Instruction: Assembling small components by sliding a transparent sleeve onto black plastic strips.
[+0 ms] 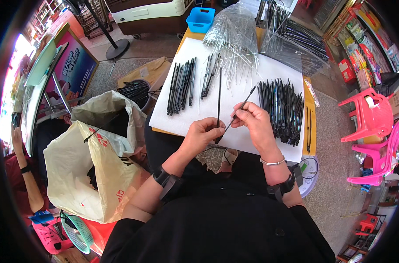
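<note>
My left hand (203,134) is closed in a pinch around the lower part of a thin black rod (219,94) that points away from me. My right hand (255,124) pinches a second thin black rod (241,108), slanted, its lower end reaching down by my left thumb. Both hands are over the near edge of a white foam board (191,127). To the left on the board lie a bunch of black rods (182,87) and a smaller bunch (210,75). A dense row of black rods (282,111) lies beside my right hand.
Thin metal wires stick out of a clear plastic bag (232,26) at the far side. Right of it sits another bag of black rods (302,39). A blue basket (200,20) stands at the back. Open pale sacks (67,175) are on my left; pink chairs (370,115) at right.
</note>
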A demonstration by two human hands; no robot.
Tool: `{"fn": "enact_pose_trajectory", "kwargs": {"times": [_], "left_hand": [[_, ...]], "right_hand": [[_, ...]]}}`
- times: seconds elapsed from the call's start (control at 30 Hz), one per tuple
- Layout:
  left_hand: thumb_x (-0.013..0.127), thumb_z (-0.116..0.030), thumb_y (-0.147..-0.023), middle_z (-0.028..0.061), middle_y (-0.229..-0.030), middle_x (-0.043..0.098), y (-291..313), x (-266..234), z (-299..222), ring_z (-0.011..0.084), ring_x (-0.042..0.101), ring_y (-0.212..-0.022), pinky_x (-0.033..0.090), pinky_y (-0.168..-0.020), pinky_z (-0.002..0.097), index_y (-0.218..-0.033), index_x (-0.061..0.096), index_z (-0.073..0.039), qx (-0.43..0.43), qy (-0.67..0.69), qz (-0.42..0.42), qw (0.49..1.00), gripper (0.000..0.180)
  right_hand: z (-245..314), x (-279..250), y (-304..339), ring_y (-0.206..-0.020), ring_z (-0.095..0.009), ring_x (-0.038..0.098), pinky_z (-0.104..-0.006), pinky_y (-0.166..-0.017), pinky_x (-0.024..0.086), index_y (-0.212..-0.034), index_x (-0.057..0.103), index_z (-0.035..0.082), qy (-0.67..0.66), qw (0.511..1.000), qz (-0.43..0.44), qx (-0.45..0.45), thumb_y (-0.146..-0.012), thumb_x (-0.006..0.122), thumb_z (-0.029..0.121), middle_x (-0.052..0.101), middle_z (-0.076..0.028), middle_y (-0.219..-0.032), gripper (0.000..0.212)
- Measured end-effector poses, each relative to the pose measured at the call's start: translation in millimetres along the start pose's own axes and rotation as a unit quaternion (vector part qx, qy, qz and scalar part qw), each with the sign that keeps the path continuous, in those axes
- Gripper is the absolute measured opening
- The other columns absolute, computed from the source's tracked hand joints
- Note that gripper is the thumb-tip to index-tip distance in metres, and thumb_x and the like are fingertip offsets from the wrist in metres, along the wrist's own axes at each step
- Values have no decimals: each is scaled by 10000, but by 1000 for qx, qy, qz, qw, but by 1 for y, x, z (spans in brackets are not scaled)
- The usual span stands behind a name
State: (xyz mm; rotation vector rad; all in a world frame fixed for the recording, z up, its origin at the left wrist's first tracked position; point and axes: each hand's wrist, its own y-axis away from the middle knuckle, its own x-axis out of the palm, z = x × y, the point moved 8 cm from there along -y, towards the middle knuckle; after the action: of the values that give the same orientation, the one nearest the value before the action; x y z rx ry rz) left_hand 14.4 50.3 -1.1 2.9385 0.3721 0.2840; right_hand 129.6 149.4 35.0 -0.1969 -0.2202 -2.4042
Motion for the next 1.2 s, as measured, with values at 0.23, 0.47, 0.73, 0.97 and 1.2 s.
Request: {"fn": "enact_pose_trajectory", "kwargs": {"times": [0.23, 0.47, 0.73, 0.97, 1.2], "left_hand": [[630, -88, -857, 6, -734, 596, -3, -6, 5, 72, 533, -662, 420, -608, 218, -862, 612, -16, 7, 68, -28, 997, 74], [652, -67, -838, -4, -709, 588, 1, -2, -3, 51, 511, -633, 401, -572, 211, -866, 611, -14, 33, -76, -61, 995, 73], [655, -71, -834, -4, -707, 584, -3, -3, 2, 46, 506, -632, 396, -564, 207, -880, 616, -11, 25, -82, -65, 994, 86], [648, -73, -851, -18, -719, 571, -11, 4, -14, 39, 485, -648, 392, -574, 203, -891, 608, -10, 17, -98, -48, 994, 84], [646, -102, -880, -17, -749, 598, -23, 9, -8, 43, 500, -646, 406, -572, 204, -953, 632, -6, 41, 16, -27, 999, 121]], "right_hand": [[-1, -2, 0, -734, -131, 620, -266, -683, 536, -1020, 581, -34, 12, 999, -37, -32, -932, 517, 92, 640, -79, -871, 167], [-4, 0, -1, -733, -133, 617, -268, -691, 537, -1049, 577, -37, 15, 999, -33, -17, -937, 496, 80, 639, -80, -876, 181], [4, 3, 2, -736, -123, 618, -259, -695, 534, -1046, 579, -51, 37, 998, -30, -31, -926, 496, 53, 637, -81, -884, 179], [6, 5, 2, -709, -116, 625, -243, -689, 523, -1021, 578, -52, 61, 997, -38, -42, -922, 501, 53, 642, -74, -842, 164], [13, 9, 5, -694, -103, 595, -231, -665, 493, -1019, 582, -43, 146, 985, -54, -79, -911, 508, 60, 631, -58, -816, 167]]}}
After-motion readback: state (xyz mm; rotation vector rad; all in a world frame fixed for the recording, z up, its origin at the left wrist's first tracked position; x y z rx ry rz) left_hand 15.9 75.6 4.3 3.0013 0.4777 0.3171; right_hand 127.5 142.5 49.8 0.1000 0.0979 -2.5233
